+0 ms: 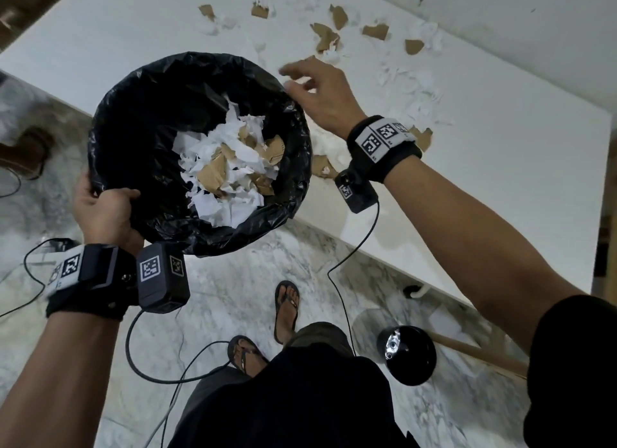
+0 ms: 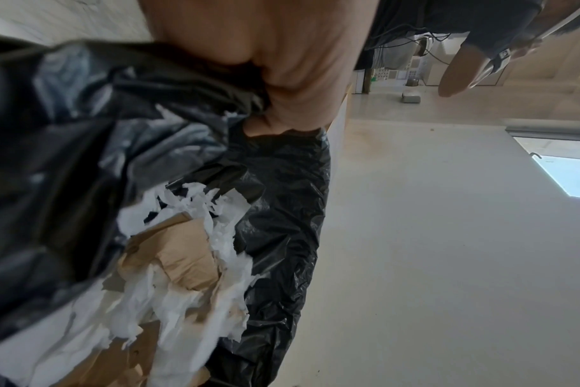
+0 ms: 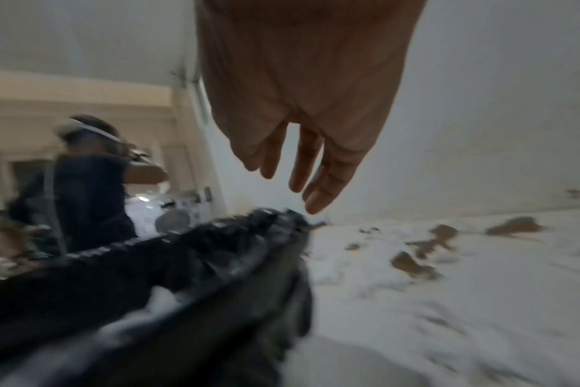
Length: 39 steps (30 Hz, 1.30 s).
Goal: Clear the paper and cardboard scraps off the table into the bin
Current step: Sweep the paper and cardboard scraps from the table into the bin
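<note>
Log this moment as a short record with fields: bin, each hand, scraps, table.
bin: black-lined bin held at the table edge, paper and cardboard already inside
left hand: left hand grips the bin rim
right hand: right hand open, fingers spread, above the table just beyond the bin, holding nothing
scraps on table: white paper scraps and brown cardboard scraps still scattered
table: white table, not yet cleared

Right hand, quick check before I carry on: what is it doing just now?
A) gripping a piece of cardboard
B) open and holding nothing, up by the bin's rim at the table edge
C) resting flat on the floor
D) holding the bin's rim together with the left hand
B: the right hand hangs with straight, spread fingers and nothing in it, next to the bin, which the left hand alone grips by its rim.
</note>
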Each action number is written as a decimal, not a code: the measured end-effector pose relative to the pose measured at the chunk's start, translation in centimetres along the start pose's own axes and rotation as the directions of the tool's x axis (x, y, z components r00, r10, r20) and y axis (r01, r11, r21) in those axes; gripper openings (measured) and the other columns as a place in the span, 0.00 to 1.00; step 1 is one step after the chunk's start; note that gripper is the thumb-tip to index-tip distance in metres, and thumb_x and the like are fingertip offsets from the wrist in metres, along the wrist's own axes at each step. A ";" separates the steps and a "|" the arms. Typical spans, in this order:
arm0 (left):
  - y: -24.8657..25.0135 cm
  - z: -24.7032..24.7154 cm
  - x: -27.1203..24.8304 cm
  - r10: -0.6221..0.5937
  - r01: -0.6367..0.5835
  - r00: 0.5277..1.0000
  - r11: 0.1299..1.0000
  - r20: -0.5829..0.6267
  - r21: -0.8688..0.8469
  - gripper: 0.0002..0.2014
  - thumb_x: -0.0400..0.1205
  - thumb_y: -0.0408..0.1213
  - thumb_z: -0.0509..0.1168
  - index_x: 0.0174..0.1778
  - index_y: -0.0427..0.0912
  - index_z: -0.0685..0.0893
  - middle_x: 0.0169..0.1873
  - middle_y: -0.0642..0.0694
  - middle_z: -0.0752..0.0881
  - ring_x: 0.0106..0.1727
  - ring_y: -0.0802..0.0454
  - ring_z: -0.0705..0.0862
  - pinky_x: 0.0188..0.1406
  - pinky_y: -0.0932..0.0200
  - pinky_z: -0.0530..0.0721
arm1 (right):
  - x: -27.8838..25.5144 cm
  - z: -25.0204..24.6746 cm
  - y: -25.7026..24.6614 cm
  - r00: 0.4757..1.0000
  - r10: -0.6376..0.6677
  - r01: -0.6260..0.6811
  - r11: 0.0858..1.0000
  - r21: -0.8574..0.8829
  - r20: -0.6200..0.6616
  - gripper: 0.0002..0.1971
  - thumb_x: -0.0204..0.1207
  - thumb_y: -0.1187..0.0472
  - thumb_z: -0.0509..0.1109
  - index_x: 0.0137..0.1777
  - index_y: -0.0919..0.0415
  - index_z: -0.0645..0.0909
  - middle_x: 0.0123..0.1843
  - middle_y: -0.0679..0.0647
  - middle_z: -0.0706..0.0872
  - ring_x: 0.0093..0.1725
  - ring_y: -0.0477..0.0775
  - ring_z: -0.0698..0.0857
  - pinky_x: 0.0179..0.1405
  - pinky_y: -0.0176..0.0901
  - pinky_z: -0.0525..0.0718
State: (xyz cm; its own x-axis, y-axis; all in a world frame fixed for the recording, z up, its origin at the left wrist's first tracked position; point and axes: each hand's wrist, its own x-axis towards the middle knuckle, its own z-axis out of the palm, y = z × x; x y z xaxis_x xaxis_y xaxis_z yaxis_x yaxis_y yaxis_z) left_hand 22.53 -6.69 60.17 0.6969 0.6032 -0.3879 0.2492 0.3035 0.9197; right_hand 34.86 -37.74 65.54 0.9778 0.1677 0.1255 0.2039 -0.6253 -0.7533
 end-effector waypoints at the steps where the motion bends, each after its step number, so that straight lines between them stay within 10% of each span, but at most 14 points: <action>1: 0.1 -0.2 -0.2 0.002 -0.002 1.000 1.000 0.006 0.000 0.32 0.70 0.12 0.59 0.45 0.58 0.91 0.40 0.57 0.91 0.46 0.51 0.89 0.45 0.52 0.93 | 0.0 0.0 2.0 0.994 0.083 -0.078 0.994 -0.082 0.064 0.19 0.77 0.53 0.69 0.67 0.55 0.81 0.64 0.57 0.83 0.65 0.53 0.80 0.67 0.46 0.79; 5: -0.2 -1.5 -0.2 0.033 -0.030 0.998 0.998 -0.060 0.055 0.31 0.69 0.15 0.62 0.56 0.56 0.88 0.51 0.49 0.91 0.57 0.44 0.90 0.51 0.49 0.93 | -1.4 1.4 9.1 0.783 0.389 -0.086 0.840 -0.535 0.486 0.40 0.72 0.46 0.73 0.81 0.48 0.59 0.78 0.65 0.64 0.77 0.65 0.66 0.76 0.57 0.68; 10: -0.7 -2.5 -0.5 0.035 -0.032 0.996 0.999 -0.077 0.038 0.36 0.67 0.14 0.60 0.65 0.51 0.87 0.60 0.39 0.90 0.59 0.37 0.90 0.52 0.42 0.92 | -3.7 3.2 12.3 0.862 0.379 -0.211 0.872 -0.443 0.336 0.32 0.78 0.48 0.67 0.80 0.51 0.62 0.80 0.65 0.64 0.80 0.66 0.64 0.78 0.56 0.64; 16: -0.5 -2.1 -0.4 0.008 -0.004 0.993 0.999 -0.120 0.037 0.31 0.68 0.13 0.61 0.59 0.49 0.87 0.47 0.45 0.90 0.50 0.44 0.90 0.45 0.48 0.93 | -4.3 4.1 13.0 0.732 0.396 0.121 0.725 -0.678 0.554 0.47 0.61 0.50 0.82 0.79 0.41 0.60 0.82 0.65 0.56 0.75 0.73 0.64 0.72 0.65 0.72; 21: -0.5 -2.1 -0.4 0.011 -0.007 0.992 0.999 -0.123 0.036 0.32 0.69 0.13 0.61 0.64 0.46 0.86 0.46 0.47 0.88 0.48 0.47 0.88 0.43 0.51 0.93 | -4.7 3.2 12.2 0.790 0.238 0.215 0.756 -0.618 0.565 0.16 0.74 0.63 0.66 0.62 0.60 0.81 0.61 0.69 0.78 0.52 0.72 0.82 0.52 0.58 0.82; 27: -1.0 -1.9 0.0 -0.019 0.021 0.995 1.000 -0.102 0.017 0.31 0.68 0.13 0.61 0.56 0.50 0.88 0.48 0.44 0.90 0.51 0.43 0.89 0.51 0.40 0.92 | -5.4 2.3 13.1 0.877 0.354 -0.157 0.852 -0.500 0.327 0.08 0.68 0.70 0.67 0.45 0.63 0.83 0.39 0.57 0.82 0.36 0.58 0.82 0.39 0.49 0.82; 30: -1.0 -1.5 0.1 -0.013 0.017 0.994 0.999 -0.106 0.031 0.26 0.68 0.13 0.62 0.46 0.51 0.87 0.40 0.50 0.89 0.47 0.46 0.88 0.53 0.40 0.92 | -4.4 1.6 13.1 0.903 0.391 -0.326 0.894 -0.308 0.180 0.09 0.65 0.74 0.64 0.36 0.62 0.83 0.33 0.58 0.89 0.20 0.35 0.82 0.22 0.37 0.84; 32: -0.9 -1.3 0.2 -0.010 0.013 0.995 1.000 -0.098 0.027 0.26 0.68 0.14 0.62 0.48 0.50 0.87 0.41 0.49 0.89 0.46 0.47 0.88 0.51 0.42 0.92 | -2.8 0.7 12.5 0.928 0.351 -0.318 0.920 -0.228 0.122 0.07 0.63 0.70 0.66 0.36 0.59 0.83 0.37 0.61 0.91 0.22 0.29 0.82 0.27 0.35 0.87; 35: -0.8 -1.0 0.8 -0.004 0.005 0.996 1.000 -0.088 0.017 0.28 0.66 0.15 0.63 0.53 0.50 0.87 0.45 0.45 0.89 0.47 0.45 0.89 0.51 0.40 0.92 | 0.1 -1.6 8.9 0.967 0.252 -0.246 0.962 -0.120 0.036 0.08 0.59 0.65 0.69 0.39 0.59 0.83 0.39 0.60 0.90 0.34 0.44 0.87 0.42 0.58 0.88; 39: -0.3 -0.1 1.2 0.022 -0.022 0.998 1.000 -0.064 0.002 0.30 0.64 0.15 0.62 0.44 0.57 0.93 0.47 0.45 0.91 0.53 0.39 0.91 0.54 0.36 0.91 | 3.2 -4.2 1.1 0.998 0.059 -0.056 0.994 -0.090 0.034 0.14 0.63 0.61 0.71 0.50 0.60 0.83 0.45 0.49 0.86 0.48 0.51 0.87 0.43 0.39 0.85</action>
State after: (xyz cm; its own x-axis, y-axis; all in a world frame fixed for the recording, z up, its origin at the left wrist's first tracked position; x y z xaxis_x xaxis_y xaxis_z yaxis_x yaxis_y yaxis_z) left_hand 23.21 -6.04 59.40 0.6579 0.6556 -0.3706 0.2349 0.2890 0.9281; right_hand 38.41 -41.12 67.83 0.9860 0.1562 0.0588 0.1525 -0.6999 -0.6978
